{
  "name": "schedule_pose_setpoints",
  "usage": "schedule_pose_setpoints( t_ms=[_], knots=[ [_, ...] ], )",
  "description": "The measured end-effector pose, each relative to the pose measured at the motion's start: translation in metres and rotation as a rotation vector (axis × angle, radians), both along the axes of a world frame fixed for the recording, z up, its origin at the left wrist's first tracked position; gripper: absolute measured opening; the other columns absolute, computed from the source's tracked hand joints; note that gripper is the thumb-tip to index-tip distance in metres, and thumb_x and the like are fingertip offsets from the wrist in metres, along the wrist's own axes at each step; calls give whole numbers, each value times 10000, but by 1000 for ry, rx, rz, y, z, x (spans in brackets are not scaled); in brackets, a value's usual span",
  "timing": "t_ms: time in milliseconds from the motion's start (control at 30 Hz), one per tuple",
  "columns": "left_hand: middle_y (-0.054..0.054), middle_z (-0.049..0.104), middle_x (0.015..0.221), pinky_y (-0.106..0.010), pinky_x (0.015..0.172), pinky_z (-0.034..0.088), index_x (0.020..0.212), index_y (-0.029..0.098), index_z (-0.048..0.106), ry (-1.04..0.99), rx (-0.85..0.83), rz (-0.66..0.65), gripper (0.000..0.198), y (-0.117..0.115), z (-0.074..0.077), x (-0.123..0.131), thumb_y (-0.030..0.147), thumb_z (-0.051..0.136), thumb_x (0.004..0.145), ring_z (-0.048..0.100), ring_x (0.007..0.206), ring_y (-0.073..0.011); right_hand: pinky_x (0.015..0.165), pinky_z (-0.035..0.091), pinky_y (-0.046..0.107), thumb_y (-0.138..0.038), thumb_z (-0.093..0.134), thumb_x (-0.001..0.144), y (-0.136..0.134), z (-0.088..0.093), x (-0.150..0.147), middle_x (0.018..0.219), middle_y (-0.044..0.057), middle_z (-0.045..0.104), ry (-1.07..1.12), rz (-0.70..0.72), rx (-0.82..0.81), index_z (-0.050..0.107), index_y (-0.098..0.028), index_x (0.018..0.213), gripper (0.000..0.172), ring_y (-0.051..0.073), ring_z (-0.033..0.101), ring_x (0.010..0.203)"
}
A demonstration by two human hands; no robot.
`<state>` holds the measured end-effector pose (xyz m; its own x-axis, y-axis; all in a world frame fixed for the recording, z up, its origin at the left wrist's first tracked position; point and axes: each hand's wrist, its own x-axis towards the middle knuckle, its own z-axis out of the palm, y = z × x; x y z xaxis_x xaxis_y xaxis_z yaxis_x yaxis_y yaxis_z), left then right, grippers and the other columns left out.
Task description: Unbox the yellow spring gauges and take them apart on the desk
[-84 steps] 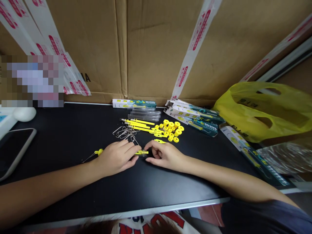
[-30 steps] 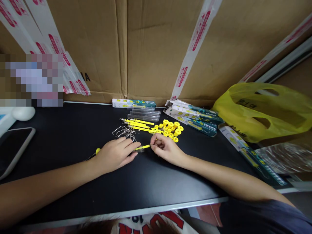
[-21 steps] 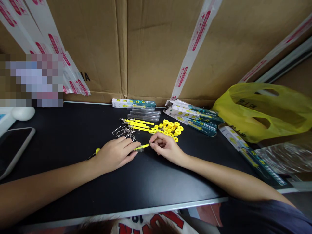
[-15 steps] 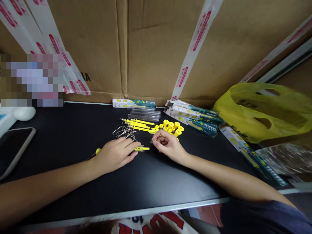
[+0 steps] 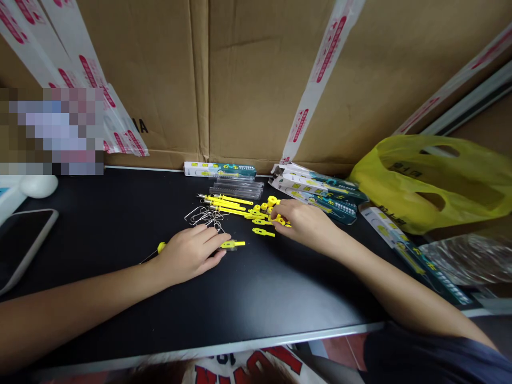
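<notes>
My left hand [image 5: 196,253] is closed over a spring scale [image 5: 233,244] lying on the black table. Its clear tube and yellow end stick out past the fingertips, and a yellow cap [image 5: 161,247] with a thin metal hook shows beside the wrist. My right hand [image 5: 298,220] reaches into the yellow caps [image 5: 272,201], fingers bent together; what they pinch is hidden. Small flat yellow pieces [image 5: 264,232] lie just left of these fingers. Beyond my left hand are a heap of metal hooks [image 5: 206,216], yellow rods [image 5: 228,204] with springs, and clear tubes [image 5: 237,188].
Printed boxes [image 5: 320,186] are stacked at the back right, with a single box [image 5: 220,169] at the back. To the right are a yellow plastic bag [image 5: 440,181] and another box [image 5: 412,250]. A phone [image 5: 28,245] lies at left. Cardboard [image 5: 248,80] stands behind.
My right hand has moved right and away from me, from near the tube's end to the yellow caps, uncovering small yellow pieces. The left hand stays put.
</notes>
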<state>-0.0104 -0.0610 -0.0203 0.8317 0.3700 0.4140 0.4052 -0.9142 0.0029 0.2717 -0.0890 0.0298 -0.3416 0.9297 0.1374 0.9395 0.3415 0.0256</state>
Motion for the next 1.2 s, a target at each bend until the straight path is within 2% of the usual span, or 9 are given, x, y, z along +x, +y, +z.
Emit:
schedule_pose_setpoints(
  t_ms=[367,567,667,767,933,1067,1200],
  knots=[
    [-28,619,837,-276,705,442,1109,182,587,4,9,2,250,-1,1,1,271,469,907,557,767,-165,566,367,249,-218,507,857,3,-10,-5,888,65,624,-109,-51,26,589,-190,902,98,185,588,775],
    [-36,623,843,-283,703,458,1142,169,574,-20,12,-7,297,-2,1,1,227,478,867,564,774,-172,619,413,263,-231,502,871,1,-11,-8,957,90,641,-85,-44,37,592,-183,993,159,212,600,858],
    [-40,624,846,-286,700,469,1158,164,566,-22,15,-8,322,-3,2,1,210,468,855,567,778,-173,679,434,277,-254,488,892,-4,-10,-15,942,85,651,13,24,29,604,-181,985,165,208,602,869],
    [-40,629,850,-292,717,476,1170,162,554,-24,15,-25,319,-3,2,2,216,462,869,573,791,-175,732,443,287,-343,477,915,-12,-10,-26,940,80,651,160,181,-53,609,-184,993,221,194,602,862],
    [-41,646,878,-283,716,473,1159,163,549,-30,38,-78,274,-4,2,1,228,459,909,582,796,-171,719,446,274,-458,510,886,-24,-19,-41,928,80,633,339,313,-172,575,-171,1089,357,180,590,824],
    [-47,646,933,-283,755,479,1184,170,527,-52,-5,-107,277,-4,1,0,242,459,925,590,839,-166,712,434,258,-377,530,884,-26,-27,-46,871,53,622,473,345,-216,591,-179,998,236,158,572,779],
    [-52,638,996,-299,802,490,1196,174,508,-91,-125,-70,287,-3,2,1,247,459,923,598,899,-173,548,378,205,-252,549,833,-21,-30,-44,692,-16,543,688,276,-258,550,-179,846,74,96,473,573]
  ],
)
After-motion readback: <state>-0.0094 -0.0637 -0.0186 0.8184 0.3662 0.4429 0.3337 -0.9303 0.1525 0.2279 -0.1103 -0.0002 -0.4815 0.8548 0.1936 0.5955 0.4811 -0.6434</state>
